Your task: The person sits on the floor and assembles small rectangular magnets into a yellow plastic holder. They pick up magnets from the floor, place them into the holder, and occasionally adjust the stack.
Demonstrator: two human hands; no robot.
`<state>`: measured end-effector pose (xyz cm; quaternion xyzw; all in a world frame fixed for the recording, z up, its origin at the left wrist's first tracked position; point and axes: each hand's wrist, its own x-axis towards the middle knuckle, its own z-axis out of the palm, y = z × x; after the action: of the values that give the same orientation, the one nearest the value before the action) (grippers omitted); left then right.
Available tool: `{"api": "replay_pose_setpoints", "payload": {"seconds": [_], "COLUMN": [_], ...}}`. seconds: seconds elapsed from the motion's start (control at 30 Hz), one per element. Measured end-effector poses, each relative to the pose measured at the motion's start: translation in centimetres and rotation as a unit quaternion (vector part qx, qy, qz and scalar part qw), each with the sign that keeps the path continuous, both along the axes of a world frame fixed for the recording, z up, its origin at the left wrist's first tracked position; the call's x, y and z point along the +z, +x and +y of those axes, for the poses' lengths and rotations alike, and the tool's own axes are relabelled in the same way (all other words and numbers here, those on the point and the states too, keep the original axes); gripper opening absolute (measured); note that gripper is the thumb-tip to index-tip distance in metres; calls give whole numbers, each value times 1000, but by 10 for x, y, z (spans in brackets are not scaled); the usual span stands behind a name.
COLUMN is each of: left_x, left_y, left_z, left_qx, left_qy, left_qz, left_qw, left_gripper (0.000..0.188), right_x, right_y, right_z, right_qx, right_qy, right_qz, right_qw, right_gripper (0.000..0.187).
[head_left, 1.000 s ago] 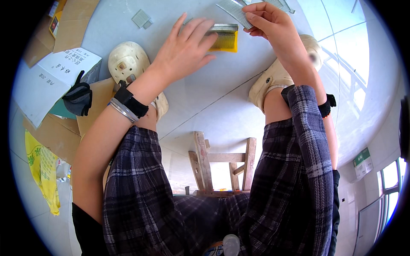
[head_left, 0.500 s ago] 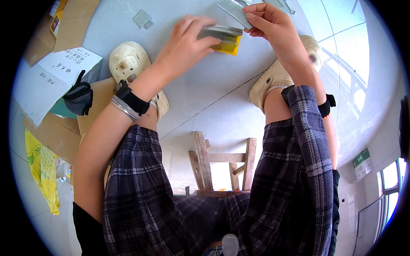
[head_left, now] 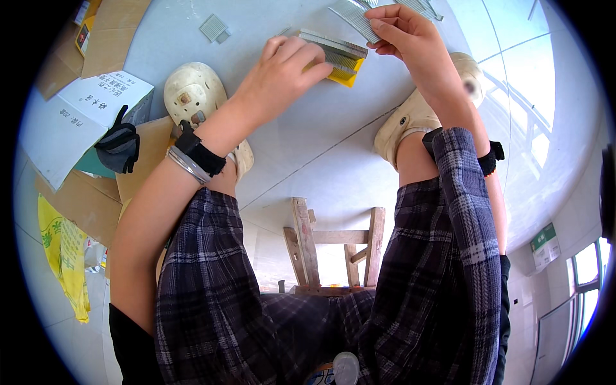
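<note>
Grey staple strips (head_left: 333,50) sit on a yellow box (head_left: 346,70), pinched by the left hand (head_left: 282,74). Just right, the right hand (head_left: 404,32) grips another strip (head_left: 353,16), maybe slanting toward them.

dull grey metal staple strips (head_left: 333,50), rough wooden stool (head_left: 333,247), glossy tiled floor (head_left: 333,147)

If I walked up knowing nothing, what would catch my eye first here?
Probably the two hands raised at the top of the view: the left hand grips a stack of grey metal staple strips over a small yellow box, and the right hand pinches another grey staple strip. Below them sit cream perforated clogs on a pale tiled floor, with a rough wooden stool between plaid-trousered legs.
</note>
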<state>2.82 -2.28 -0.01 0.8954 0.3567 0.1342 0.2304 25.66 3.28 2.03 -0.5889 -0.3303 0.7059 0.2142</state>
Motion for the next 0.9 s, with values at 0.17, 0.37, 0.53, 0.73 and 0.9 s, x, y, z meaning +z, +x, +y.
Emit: {"api": "replay_pose_setpoints", "payload": {"seconds": [0.17,0.37,0.53,0.73,0.9], "left_x": [2,3,1,-1,-3], "left_y": [2,3,4,4,2], "left_z": [1,1,1,-1,-2], "left_qx": [-1,-7,5,5,-7], "left_qy": [-7,-14,-17,-27,-26], "left_qz": [-3,-11,-26,-10,-15], "left_qw": [1000,1000,999,1000,1000], "left_gripper": [24,21,19,14,14], "right_x": [-3,-11,-13,-7,0], "right_y": [2,4,3,0,-2], "right_z": [-1,-3,-4,-4,-1], "right_qx": [-3,-1,6,4,16], "right_qy": [2,12,22,7,-4], "right_qz": [0,20,8,-9,-23], "right_qw": [1000,1000,1000,1000,1000], "right_gripper": [12,12,12,12,13]}}
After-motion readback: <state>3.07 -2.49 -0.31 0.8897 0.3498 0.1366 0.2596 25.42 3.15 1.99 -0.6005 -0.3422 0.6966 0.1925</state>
